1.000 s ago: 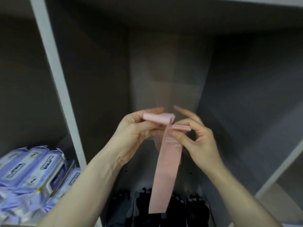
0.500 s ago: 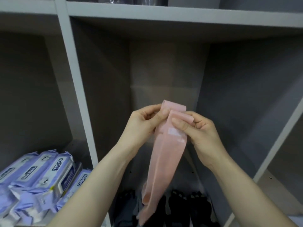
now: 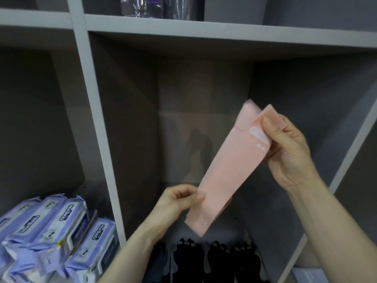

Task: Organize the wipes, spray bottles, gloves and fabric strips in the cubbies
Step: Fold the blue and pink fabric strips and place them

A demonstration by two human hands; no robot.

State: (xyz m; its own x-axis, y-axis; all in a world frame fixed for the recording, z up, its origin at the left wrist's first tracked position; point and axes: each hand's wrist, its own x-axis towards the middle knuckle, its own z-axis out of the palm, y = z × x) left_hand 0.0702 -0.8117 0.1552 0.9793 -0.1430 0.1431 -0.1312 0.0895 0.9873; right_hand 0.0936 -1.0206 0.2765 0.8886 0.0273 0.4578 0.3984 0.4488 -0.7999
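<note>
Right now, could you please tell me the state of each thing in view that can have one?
Pink strip: folded double, held slanted in front of the middle cubby.
Left hand: pinches the strip's lower part.
Right hand: pinches the strip's top end.
Wipes: sealed packs, stacked in the left cubby.
Gloves: black, lying on the middle cubby's floor.
Bottles: standing in the upper cubby.

Grey cubby shelving, pale front edges, dim interiors — glossy back panel

Left hand slid down pink strip; strip now taut.
</note>
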